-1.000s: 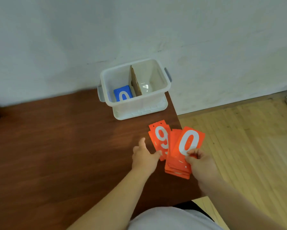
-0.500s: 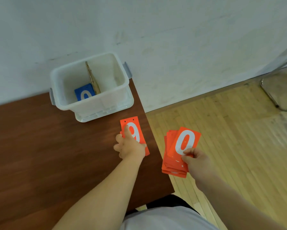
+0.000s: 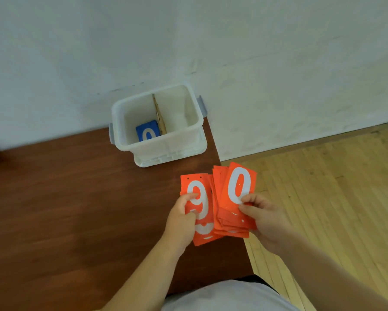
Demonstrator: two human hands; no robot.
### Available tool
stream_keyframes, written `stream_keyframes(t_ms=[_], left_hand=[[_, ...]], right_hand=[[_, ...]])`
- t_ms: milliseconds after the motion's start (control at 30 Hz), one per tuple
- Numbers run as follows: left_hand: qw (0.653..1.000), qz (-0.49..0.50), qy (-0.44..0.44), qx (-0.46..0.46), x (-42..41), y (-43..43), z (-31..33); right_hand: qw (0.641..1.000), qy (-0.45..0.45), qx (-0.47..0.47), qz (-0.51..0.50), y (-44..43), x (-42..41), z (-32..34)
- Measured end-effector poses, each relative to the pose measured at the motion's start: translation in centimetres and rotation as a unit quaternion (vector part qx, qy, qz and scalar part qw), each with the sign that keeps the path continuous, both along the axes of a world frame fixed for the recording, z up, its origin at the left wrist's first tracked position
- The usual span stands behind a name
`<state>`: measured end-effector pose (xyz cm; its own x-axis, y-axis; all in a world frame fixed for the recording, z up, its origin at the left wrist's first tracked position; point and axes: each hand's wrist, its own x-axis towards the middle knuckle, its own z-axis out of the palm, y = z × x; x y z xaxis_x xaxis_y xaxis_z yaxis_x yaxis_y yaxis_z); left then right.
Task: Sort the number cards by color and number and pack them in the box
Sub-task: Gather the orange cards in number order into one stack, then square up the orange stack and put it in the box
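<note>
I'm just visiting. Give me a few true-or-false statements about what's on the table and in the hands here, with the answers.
1. The box has a blue card in its left compartment. True.
2. The right compartment is full of orange cards. False: no cards show in it.
3. The left hand holds a card showing 9. True.
4. The top card in the right hand shows 5. False: it shows 0.
5. The divider in the box is cardboard brown. True.

1 head view, looking steeply down, close over table (image 3: 65,198) corner.
</note>
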<state>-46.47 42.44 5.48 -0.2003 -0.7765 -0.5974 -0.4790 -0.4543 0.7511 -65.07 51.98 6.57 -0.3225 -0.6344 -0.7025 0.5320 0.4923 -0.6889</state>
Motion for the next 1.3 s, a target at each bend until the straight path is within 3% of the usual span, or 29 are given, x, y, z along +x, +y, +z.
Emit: stream_keyframes(t_ms=[67,133,200,333,500,600,667,767,867,967,1033,1100,1300], left_hand=[[0.999,0.005,0.041,-0.028,1.2,0.4,1.5],[0.996,0.015,0.072,-0.049,2.4,0.6,2.6],[0.994,0.031,0.093,-0.053,3.8,0.4,3.0],[0.992,0.054,0.093,-0.067,7.9,-1.1,4.1],[0.983,0.108,0.087,-0.121,14.2,-3.8,5.2],[0.98,0.1,0.074,-0.153,17.8,-5.5,5.5],[0.98,0.099,0.058,-0.162,20.5,-6.8,5.3],[0.968,0.065,-0.08,-0.23,25.1,-9.5,4.7],[0.93,-0.029,-0.179,-0.32,28.6,-12.5,4.9],[0.873,-0.139,-0.24,-0.402,29.8,-15.4,4.5],[0.844,-0.204,-0.248,-0.429,30.2,-17.3,3.7],[0.84,-0.242,-0.239,-0.424,30.6,-18.9,2.6],[0.89,-0.216,-0.212,-0.341,30.9,-21.2,-0.7]], right_hand=[[0.991,0.112,0.015,0.076,-1.4,1.7,0.5],[0.95,0.251,0.032,0.181,-2.8,3.6,1.3],[0.913,0.313,0.005,0.26,-4.4,5.8,2.2],[0.861,0.348,-0.05,0.367,-7.4,10.4,4.1],[0.926,0.227,-0.067,0.293,-10.3,17.0,3.8],[0.927,0.247,-0.069,0.274,-12.1,20.7,3.9],[0.9,0.317,-0.08,0.288,-13.7,22.5,4.2],[0.811,0.449,-0.098,0.363,-16.2,24.3,4.3],[0.731,0.509,-0.08,0.448,-18.7,25.6,4.4],[0.683,0.538,-0.067,0.489,-21.1,27.0,4.4],[0.662,0.551,-0.079,0.502,-22.5,27.7,4.1],[0.648,0.562,-0.09,0.506,-23.7,28.1,3.6],[0.664,0.564,-0.059,0.487,-25.9,28.7,0.9]])
